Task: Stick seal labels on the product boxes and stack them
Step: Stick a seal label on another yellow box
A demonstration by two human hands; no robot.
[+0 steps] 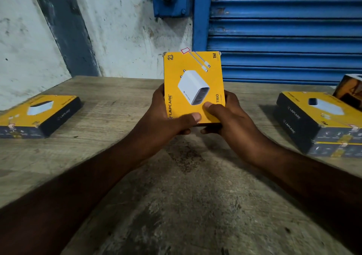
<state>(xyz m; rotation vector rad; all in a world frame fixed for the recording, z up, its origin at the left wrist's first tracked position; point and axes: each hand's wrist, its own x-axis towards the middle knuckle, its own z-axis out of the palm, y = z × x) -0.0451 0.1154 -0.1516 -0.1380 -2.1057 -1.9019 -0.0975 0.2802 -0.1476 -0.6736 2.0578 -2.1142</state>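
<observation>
Holds a yellow product box [194, 86] up above the middle of the counter [186, 196], printed face toward the camera, far edge tilted upward. Grips its lower left side with the left hand [166, 115], thumb laid flat on the face, fingers [184, 131] curled round beneath the bottom edge. Grips the lower right side with the right hand [227, 115] in the same way, thumb pressed on the yellow face just beside the left thumb, fingers wrapped underneath. Shows on that face a white charger, a cable and the words LAPCARE and TRIO. Carries a small red-edged seal label [185, 50] at the top edge, sticking up past the cardboard. Has, at far left on the counter, a single box [39, 115] lying flat, well apart from the hands, with a small label [11, 125] at its near corner. Has, at right, a stack of two boxes [317, 123], edges roughly in line, and a tilted box [350, 92] at the stack's far corner; cannot tell whether touching. Faces a stained white wall [117, 29] and a blue roller shutter [284, 29] behind the counter
</observation>
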